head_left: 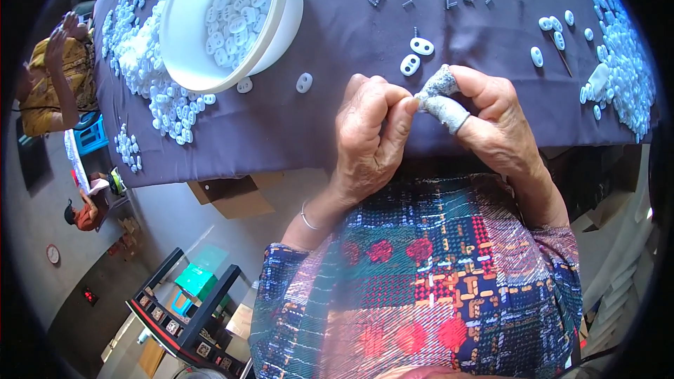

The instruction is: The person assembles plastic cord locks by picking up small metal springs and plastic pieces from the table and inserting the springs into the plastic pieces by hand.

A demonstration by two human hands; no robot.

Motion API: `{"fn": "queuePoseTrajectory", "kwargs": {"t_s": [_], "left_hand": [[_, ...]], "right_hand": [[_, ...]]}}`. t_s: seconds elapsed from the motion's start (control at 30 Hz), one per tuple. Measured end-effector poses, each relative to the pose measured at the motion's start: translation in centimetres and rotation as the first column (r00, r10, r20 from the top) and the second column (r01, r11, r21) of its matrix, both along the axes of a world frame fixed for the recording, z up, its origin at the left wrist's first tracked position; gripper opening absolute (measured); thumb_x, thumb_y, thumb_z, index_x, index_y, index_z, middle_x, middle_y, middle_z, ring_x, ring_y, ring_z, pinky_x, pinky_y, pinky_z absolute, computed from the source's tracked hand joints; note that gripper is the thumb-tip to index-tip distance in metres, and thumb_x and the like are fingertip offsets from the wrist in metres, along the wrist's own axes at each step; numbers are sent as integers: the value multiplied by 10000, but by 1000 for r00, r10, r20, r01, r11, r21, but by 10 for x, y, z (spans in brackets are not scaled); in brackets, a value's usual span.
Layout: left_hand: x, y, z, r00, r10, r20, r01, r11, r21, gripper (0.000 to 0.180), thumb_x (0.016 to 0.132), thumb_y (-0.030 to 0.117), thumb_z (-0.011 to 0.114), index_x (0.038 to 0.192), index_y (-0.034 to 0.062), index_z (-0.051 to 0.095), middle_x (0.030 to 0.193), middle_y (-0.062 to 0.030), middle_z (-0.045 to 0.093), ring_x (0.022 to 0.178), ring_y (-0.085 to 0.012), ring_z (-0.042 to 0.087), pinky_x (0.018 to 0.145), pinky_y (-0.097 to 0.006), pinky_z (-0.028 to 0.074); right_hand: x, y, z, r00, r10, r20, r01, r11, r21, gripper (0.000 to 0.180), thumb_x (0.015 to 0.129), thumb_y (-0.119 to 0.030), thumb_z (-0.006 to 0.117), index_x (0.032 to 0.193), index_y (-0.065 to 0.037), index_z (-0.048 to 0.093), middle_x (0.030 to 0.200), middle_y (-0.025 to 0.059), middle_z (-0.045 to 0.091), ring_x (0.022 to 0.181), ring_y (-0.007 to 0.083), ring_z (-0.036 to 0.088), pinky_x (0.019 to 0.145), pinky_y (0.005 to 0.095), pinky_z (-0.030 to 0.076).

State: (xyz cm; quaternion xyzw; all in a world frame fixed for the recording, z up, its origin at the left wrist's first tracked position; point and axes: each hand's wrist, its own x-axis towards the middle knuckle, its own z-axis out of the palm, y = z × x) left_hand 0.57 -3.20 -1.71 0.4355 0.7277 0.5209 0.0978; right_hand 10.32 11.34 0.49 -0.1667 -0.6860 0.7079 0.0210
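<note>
Pieces [410,64], white and two-holed, lie just beyond the pinched left hand [368,130] and right hand [497,121], contents unclear.

left fisheye on your head, looking down
it sits close above your multicoloured patterned fabric top [421,274], faces out past your bare left hand [371,135] and grey-wrapped right hand [497,125], both near, over the dark purple cloth-covered table [274,137], and catches pale grey floor [168,216] toward the curved left rim.

Multicoloured clothing [421,274], silver bangle [306,219] and grey fingerstalls [447,114] are worn
</note>
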Motion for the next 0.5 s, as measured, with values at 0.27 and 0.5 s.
{"fn": "queuePoseTrajectory", "kwargs": {"t_s": [0.27, 0.5], "left_hand": [[0, -1, 1, 997, 14, 71, -16, 1000, 27, 78, 842, -9, 585, 775, 4, 546, 672, -37, 503, 642, -143, 428, 573, -261, 359], [0, -4, 2, 970, -1, 241, -13, 998, 58, 162, 892, 153, 563, 792, 25, 570, 672, -64, 503, 647, -207, 446, 598, -317, 363]], "right_hand": [[0, -9, 6, 997, -75, -24, 76, 997, 33, 116, 815, -19, 590, 914, 41, 580, 778, 60, 604, 751, 89, 528, 675, 258, 442], [-1, -9, 10, 995, -97, 25, 97, 995, 14, 114, 831, -49, 605, 915, 28, 594, 795, 42, 616, 755, 80, 535, 672, 252, 446]]}}
